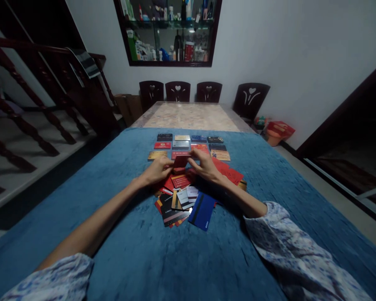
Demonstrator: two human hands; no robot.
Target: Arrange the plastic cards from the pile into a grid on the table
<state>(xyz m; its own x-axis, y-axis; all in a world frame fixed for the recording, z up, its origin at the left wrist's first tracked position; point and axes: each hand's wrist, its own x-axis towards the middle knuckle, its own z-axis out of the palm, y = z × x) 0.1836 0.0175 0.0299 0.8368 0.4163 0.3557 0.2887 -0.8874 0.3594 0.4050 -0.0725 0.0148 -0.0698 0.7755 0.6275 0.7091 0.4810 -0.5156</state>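
Between my two hands is a dark red card (182, 161), held up over a loose heap of cards. My left hand (158, 168) pinches its left edge. On the other side, my right hand (204, 164) grips its right edge with thumb and fingers. Below lie a red card with yellow print (181, 180), a black striped card (173, 210), a white card (186, 197) and a blue card (202, 210), overlapping. Just beyond my hands, cards lie in rows of small stacks, among them a gold one (157, 155) and a silver one (181, 145).
A blue cloth (119, 234) covers the near part of the table; its bare marbled top (191, 115) shows beyond. More red cards (228, 170) spread under my right forearm. Dark wooden chairs (177, 90) line the far end. A stair railing (34, 75) stands at left.
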